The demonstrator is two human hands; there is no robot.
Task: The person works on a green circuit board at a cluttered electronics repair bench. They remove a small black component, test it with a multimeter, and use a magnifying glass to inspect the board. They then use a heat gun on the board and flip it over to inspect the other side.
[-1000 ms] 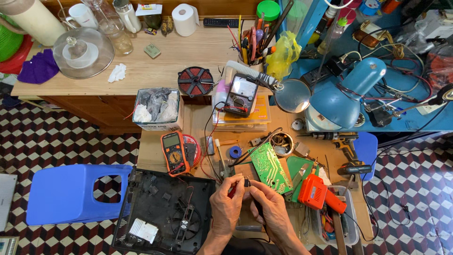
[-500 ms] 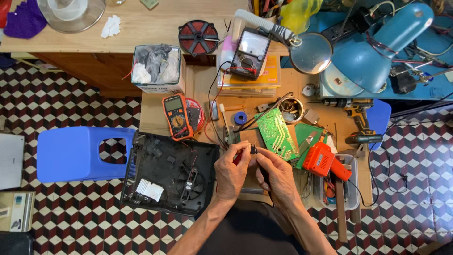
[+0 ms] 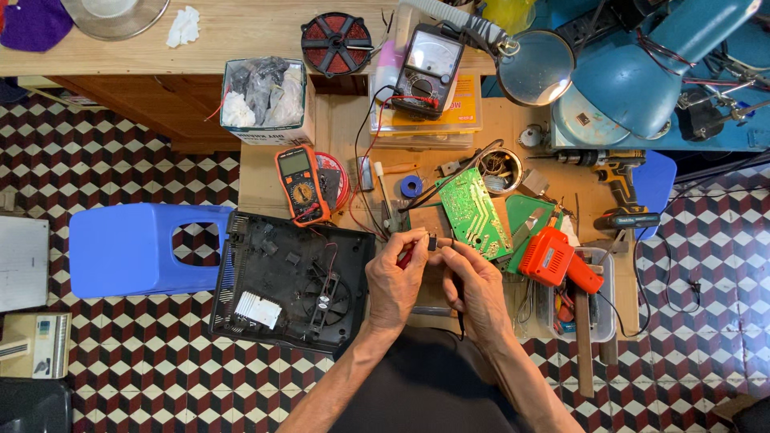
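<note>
Left hand (image 3: 395, 281) was closed on a red-handled probe (image 3: 407, 255), fingertips pinching a small black component (image 3: 432, 241). Right hand (image 3: 479, 290) gripped a black probe, tip meeting that component, just left of the green circuit board (image 3: 471, 212). Black plastic casing (image 3: 293, 277) lay left of the board, orange multimeter (image 3: 302, 184) above the casing, orange soldering gun (image 3: 557, 261) right of the board.

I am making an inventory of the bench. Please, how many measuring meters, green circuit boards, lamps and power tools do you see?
Meters: 2, an orange digital meter and a black needle meter.
Green circuit boards: 1.
Lamps: 1, the blue desk lamp.
Power tools: 2, a cordless drill and an orange soldering gun.
Total: 6.
</note>
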